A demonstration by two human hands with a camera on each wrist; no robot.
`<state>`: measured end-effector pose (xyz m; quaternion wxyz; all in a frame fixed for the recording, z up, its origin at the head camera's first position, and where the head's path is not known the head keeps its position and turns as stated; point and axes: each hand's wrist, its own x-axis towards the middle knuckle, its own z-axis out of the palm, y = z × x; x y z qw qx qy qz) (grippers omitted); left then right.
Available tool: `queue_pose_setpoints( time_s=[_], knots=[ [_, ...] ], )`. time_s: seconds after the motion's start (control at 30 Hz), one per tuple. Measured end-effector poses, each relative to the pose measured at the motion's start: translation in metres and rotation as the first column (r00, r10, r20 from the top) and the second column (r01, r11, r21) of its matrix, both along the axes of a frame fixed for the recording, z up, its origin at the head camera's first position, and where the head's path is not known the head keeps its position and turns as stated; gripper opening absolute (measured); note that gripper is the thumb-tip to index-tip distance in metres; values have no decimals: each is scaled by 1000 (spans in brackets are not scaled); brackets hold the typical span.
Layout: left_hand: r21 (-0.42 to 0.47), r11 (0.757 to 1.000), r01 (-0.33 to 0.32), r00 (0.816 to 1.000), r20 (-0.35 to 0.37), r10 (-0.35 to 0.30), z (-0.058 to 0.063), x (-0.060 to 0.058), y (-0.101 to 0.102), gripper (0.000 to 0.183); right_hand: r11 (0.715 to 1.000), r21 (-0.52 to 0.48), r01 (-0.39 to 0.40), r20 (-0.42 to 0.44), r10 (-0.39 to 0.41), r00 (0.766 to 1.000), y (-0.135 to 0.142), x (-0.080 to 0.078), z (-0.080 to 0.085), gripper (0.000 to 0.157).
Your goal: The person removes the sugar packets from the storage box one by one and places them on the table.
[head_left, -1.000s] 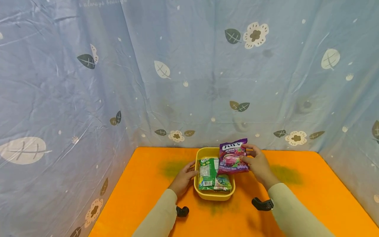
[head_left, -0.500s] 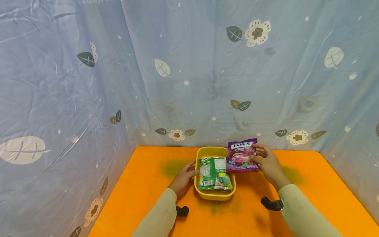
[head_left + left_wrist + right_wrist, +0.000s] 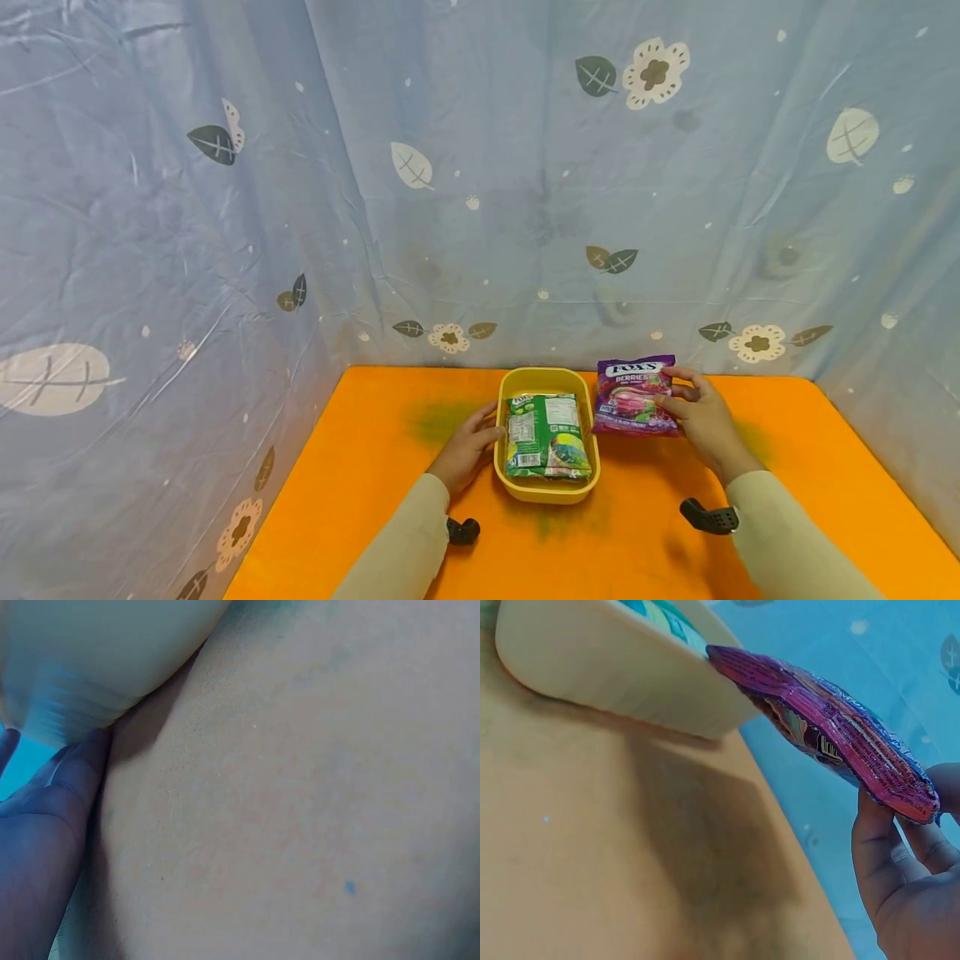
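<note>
A purple bag of Fox's Berries candy [image 3: 633, 398] is pinched at its right edge by my right hand [image 3: 708, 425]. It is held above the table, just right of the yellow plastic tub [image 3: 547, 495]. In the right wrist view the candy bag [image 3: 832, 731] shows edge-on, thumb and fingers on its near end, its far end by the tub's rim. Inside the tub lies a green candy bag [image 3: 547, 437], printed back up. My left hand [image 3: 467, 450] rests against the tub's left side. Its fingers touch the tub wall [image 3: 97, 667] in the left wrist view.
The tub stands on an orange-covered table [image 3: 375, 500] with greenish stains. A blue patterned curtain [image 3: 510, 233] hangs behind the table and along both sides. Each wrist wears a dark strap-like device [image 3: 708, 517].
My right hand has moved right with the purple candy bag, from over the tub to beside it, uncovering the green bag. My left hand has stayed at the tub.
</note>
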<state>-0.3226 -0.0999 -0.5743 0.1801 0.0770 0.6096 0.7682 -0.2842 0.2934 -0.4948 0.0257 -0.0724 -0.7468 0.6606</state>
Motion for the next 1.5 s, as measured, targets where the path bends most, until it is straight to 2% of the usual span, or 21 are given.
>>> queue_pose_setpoints(
  time_s=[0.23, 0.53, 0.77, 1.2, 1.5],
  knots=[
    [1, 1000, -3, 1000, 1, 3, -1, -1, 0, 65, 1000, -7, 5, 7, -5, 1000, 9, -2, -9, 60],
    [6, 1000, -4, 1000, 1, 4, -5, 0, -2, 64, 994, 103, -46, 38, 42, 998, 12, 0, -25, 66],
    [-1, 1000, 3, 1000, 4, -3, -2, 1, -2, 65, 985, 151, -80, 57, 72, 996, 9, -2, -39, 61],
    [0, 1000, 3, 1000, -6, -3, -2, -2, -1, 64, 961, 271, -51, 61, 36, 998, 11, -9, -50, 53],
    [-1, 1000, 1, 1000, -4, -1, -4, -3, -1, 65, 954, 295, -51, 72, 31, 997, 12, -10, -56, 52]
  ],
)
